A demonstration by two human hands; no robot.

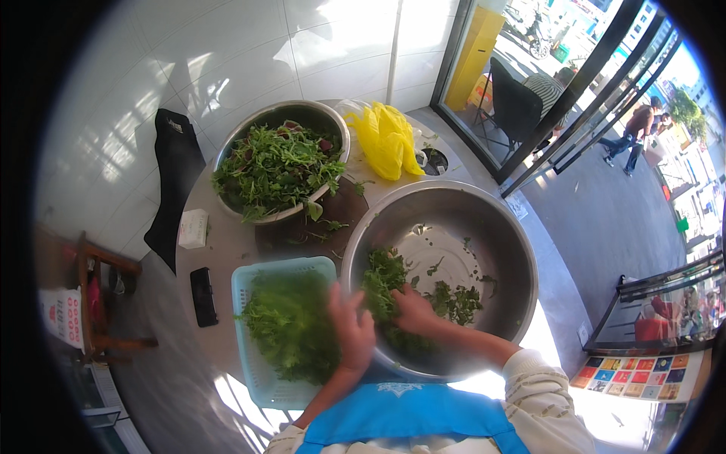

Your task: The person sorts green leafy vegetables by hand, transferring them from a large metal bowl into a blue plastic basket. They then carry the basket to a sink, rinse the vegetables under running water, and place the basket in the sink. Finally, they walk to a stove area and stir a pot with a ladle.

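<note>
My right hand (417, 312) reaches into a large stainless steel basin (513, 261), its fingers closed around part of a clump of leafy greens (387, 278). Smaller leaf scraps (456, 303) lie on the basin's floor beside it. Blurred, my left hand (353, 332) hovers between the basin's left rim and a light blue plastic basket (256, 391). Its fingers are apart and nothing shows in them. Frilly green leaves (292, 326) fill the basket, hazy in this view.
Behind stands a second metal bowl (345, 127) heaped with mixed greens (278, 164). A yellow plastic bag (388, 142) sits beside it. On the round table's (227, 241) left are a black phone (203, 297) and a tissue pack (193, 228). Glass doors (590, 85) stand right, with people outside.
</note>
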